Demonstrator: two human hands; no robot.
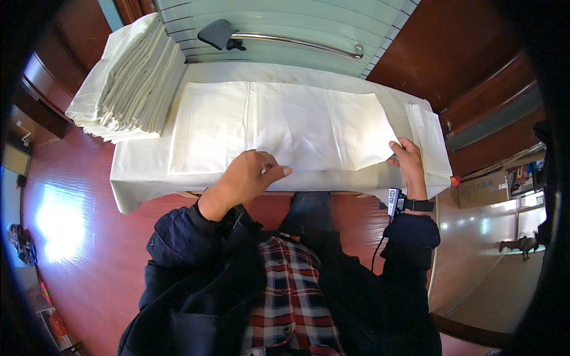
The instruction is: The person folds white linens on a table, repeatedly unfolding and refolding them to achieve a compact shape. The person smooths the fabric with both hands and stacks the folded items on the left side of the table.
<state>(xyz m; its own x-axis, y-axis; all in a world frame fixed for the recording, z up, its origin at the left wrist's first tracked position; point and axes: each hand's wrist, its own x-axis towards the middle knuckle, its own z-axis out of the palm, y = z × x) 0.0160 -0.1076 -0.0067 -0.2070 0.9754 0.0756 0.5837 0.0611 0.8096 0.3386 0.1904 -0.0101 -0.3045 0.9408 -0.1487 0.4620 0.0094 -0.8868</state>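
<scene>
A long white cloth [291, 127] lies spread on the table before me, with crease lines running from front to back. My right hand [406, 158] pinches its right end near the front corner between thumb and fingers, and that end is slightly raised. Over the cloth's front edge, left of its middle, is my left hand [254, 172], fingers curled and thumb pointing right. Its fingertips are hidden, so whether it grips the cloth cannot be told. At the table's back left stands a tall stack of folded white cloths [133, 84].
A white cover drapes over the table [138, 171]. Another folded white cloth [429, 138] lies at its right end. Behind the table, a metal bar [298, 41] with a grey pad [217, 34] crosses a pale panel. A cardboard box [484, 190] is at the right.
</scene>
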